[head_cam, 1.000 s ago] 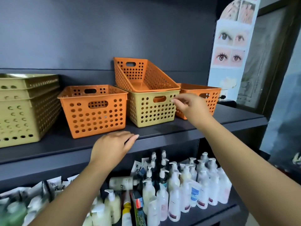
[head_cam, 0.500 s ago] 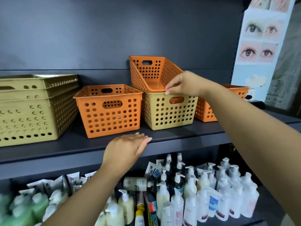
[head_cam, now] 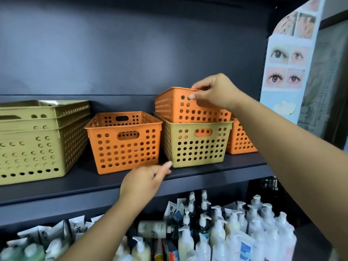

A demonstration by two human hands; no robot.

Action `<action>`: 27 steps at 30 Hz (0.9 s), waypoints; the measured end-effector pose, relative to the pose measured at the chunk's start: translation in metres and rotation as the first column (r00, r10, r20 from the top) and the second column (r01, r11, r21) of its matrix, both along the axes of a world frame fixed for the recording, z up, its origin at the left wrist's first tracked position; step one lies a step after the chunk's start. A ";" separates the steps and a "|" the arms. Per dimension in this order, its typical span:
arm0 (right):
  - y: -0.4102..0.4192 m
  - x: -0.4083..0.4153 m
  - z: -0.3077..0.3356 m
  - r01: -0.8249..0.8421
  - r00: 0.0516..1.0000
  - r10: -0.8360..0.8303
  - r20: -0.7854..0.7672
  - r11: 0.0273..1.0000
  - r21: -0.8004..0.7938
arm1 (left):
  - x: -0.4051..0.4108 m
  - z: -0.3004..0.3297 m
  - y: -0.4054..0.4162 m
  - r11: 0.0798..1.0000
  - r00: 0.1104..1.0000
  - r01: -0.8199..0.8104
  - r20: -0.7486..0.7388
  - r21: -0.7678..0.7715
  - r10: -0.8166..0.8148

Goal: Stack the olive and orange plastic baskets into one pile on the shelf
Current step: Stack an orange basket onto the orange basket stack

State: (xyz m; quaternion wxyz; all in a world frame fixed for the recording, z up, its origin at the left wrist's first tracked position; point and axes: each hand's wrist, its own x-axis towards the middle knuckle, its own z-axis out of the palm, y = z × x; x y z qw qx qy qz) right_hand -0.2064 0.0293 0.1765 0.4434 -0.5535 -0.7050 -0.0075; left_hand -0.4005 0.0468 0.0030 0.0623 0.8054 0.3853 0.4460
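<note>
Pinching orange basket [head_cam: 190, 108] rim, right hand [head_cam: 216, 91] raised | left hand [head_cam: 145, 182] loose-fingered, low over shelf edge [head_cam: 75, 193]

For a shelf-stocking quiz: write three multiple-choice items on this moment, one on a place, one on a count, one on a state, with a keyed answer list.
1. Where does the orange basket held by the right hand sit?
A. Inside the small olive basket
B. On the lower shelf
C. On the big olive pile at far left

2. How many orange baskets show on the shelf?
A. One
B. Three
C. Five

3. What is the left hand doing?
A. Gripping a pump bottle
B. Lifting the olive basket
C. Holding nothing, down at the shelf's front edge

Answers:
1 A: the right hand pinches the rim of the held orange basket, which sits in the small olive basket.
2 B: the held one, the middle orange basket and the right orange basket.
3 C: the left hand has loosely bent fingers round nothing, near the shelf edge.
</note>
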 end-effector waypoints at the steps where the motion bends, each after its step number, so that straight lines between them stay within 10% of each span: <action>1: -0.001 0.002 0.001 -0.007 1.000 0.007 -0.018 1.000 0.024 | 0.002 0.011 -0.001 0.984 0.984 0.105 0.158 -0.145 -0.081; 13: -0.055 -0.010 0.046 0.043 0.997 -0.014 -0.073 0.912 0.408 | 0.041 0.151 0.001 0.961 0.893 0.260 0.401 -0.095 -0.202; 18: -0.102 -0.016 0.057 -0.001 0.992 -0.054 0.114 0.901 0.434 | 0.058 0.156 0.000 0.781 0.668 0.624 0.537 -0.026 -0.515; 27: -0.124 0.002 0.070 0.086 0.786 -0.413 0.460 0.810 0.580 | 0.117 0.140 -0.025 0.654 0.345 0.729 0.717 0.203 -0.606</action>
